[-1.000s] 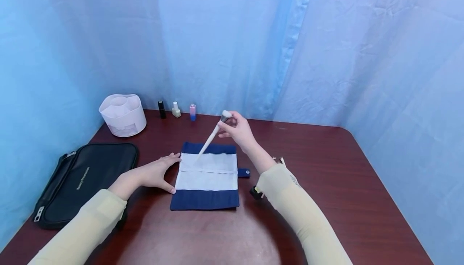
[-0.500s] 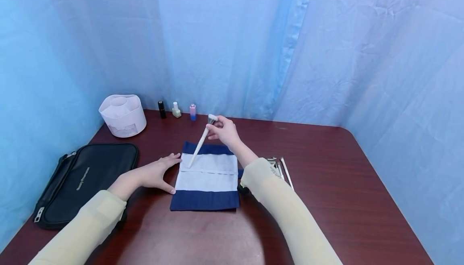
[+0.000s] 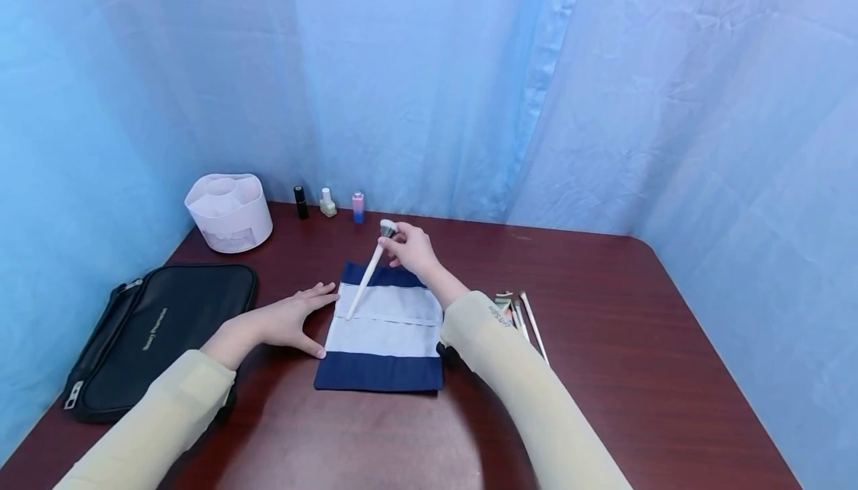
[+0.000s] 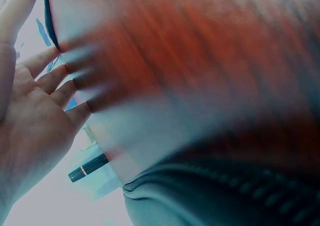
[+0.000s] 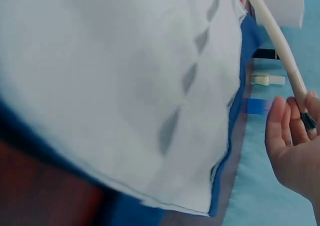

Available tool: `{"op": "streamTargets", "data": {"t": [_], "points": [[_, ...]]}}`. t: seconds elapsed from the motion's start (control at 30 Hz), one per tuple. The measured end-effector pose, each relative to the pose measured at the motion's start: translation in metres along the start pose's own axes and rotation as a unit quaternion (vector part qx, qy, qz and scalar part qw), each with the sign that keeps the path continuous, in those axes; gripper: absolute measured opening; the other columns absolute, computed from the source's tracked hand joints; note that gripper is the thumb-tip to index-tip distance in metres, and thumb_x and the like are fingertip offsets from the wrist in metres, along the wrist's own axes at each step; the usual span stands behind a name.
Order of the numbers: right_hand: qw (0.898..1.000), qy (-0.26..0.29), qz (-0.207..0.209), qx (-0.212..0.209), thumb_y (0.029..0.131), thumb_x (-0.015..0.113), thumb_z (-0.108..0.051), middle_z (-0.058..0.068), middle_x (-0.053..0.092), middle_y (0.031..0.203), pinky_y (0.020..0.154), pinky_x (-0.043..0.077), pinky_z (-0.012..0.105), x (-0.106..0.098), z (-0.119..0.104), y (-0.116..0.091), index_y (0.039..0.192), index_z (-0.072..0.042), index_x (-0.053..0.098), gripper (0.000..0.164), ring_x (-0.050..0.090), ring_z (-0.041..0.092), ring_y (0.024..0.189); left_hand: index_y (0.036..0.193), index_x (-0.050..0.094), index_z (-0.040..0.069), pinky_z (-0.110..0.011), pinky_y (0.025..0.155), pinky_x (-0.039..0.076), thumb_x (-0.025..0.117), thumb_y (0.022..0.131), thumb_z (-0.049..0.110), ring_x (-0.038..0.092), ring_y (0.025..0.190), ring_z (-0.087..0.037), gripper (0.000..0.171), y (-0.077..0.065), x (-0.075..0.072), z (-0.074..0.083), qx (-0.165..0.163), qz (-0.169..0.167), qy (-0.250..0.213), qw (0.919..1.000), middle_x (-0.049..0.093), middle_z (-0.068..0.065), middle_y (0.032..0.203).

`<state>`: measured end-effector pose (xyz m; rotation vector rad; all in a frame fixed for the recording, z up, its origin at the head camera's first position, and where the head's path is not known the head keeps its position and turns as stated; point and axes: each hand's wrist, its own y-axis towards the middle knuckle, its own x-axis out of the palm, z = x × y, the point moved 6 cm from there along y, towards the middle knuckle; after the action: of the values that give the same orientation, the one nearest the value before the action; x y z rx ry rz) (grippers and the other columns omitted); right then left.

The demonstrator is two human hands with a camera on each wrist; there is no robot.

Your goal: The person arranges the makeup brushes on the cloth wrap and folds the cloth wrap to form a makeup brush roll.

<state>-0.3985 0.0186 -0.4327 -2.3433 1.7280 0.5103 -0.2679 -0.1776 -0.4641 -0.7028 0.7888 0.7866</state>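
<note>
A white-handled makeup brush [image 3: 365, 281] slants over the unrolled navy-and-white fabric brush roll [image 3: 389, 337], bristles up. My right hand [image 3: 410, 250] pinches it just below its white bristle head. The handle's lower end is at the seam across the white lining. In the right wrist view, that seam of the brush roll [image 5: 125, 86] gapes into several small pocket mouths, while the makeup brush [image 5: 280, 41] passes at the upper right. My left hand [image 3: 291, 320] rests at the roll's left edge, thumb and fingers spread; the left wrist view shows its palm and straight fingers.
A black zipped case [image 3: 161, 337] lies left of my left hand. Behind stand a white organizer [image 3: 231, 222], a black lipstick tube [image 3: 300, 202], a nail polish bottle [image 3: 327, 203] and a pink-blue tube [image 3: 358, 207]. Several slim brushes [image 3: 532, 322] lie beyond my right sleeve.
My right hand has moved left and slightly down with the makeup brush, bringing the handle's lower end to the roll's seam. My left hand has stayed at the roll's left edge.
</note>
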Motion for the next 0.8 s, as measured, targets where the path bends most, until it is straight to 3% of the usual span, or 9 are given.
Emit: {"op": "streamTargets", "data": {"t": [0.1, 0.23, 0.53, 0.8], "points": [[0.999, -0.016, 0.029, -0.019, 0.091, 0.064, -0.023, 0.014, 0.069, 0.093, 0.062, 0.057, 0.037, -0.006, -0.005, 0.003, 0.112, -0.007, 0.061, 0.027, 0.066, 0.033, 0.082, 0.149, 0.029, 0.012, -0.063, 0.108, 0.019, 0.077, 0.071, 0.051, 0.009, 0.144, -0.038, 0.100, 0.000, 0.001, 0.000, 0.002, 0.000, -0.002, 1.0000, 0.015, -0.011, 0.158], [0.998, -0.047, 0.031, -0.037, 0.091, 0.064, -0.025, 0.012, 0.070, 0.095, 0.066, 0.057, 0.041, -0.007, -0.012, 0.006, 0.112, -0.008, 0.062, 0.027, 0.065, 0.034, 0.090, 0.149, 0.029, 0.012, -0.063, 0.108, 0.018, 0.078, 0.071, 0.050, 0.009, 0.144, -0.037, 0.100, -0.001, 0.001, 0.002, 0.003, 0.002, -0.002, 1.0000, 0.015, -0.011, 0.158], [0.993, -0.113, -0.024, -0.039, 0.093, 0.061, -0.026, 0.010, 0.067, 0.098, 0.060, 0.055, 0.027, 0.003, -0.015, 0.005, 0.122, -0.009, 0.061, 0.034, 0.066, 0.032, 0.086, 0.149, 0.028, 0.012, -0.062, 0.109, 0.018, 0.077, 0.071, 0.050, 0.009, 0.144, -0.037, 0.100, -0.001, 0.003, 0.005, 0.003, 0.000, -0.001, 1.0000, 0.014, -0.011, 0.158], [0.988, -0.125, -0.085, -0.015, 0.094, 0.060, -0.026, 0.009, 0.067, 0.096, 0.065, 0.056, 0.035, 0.017, -0.007, -0.001, 0.117, -0.009, 0.060, 0.029, 0.063, 0.023, 0.077, 0.149, 0.028, 0.013, -0.062, 0.109, 0.017, 0.077, 0.071, 0.051, 0.009, 0.144, -0.037, 0.100, 0.000, 0.003, 0.006, 0.000, -0.002, -0.002, 1.0000, 0.014, -0.011, 0.158]]}}
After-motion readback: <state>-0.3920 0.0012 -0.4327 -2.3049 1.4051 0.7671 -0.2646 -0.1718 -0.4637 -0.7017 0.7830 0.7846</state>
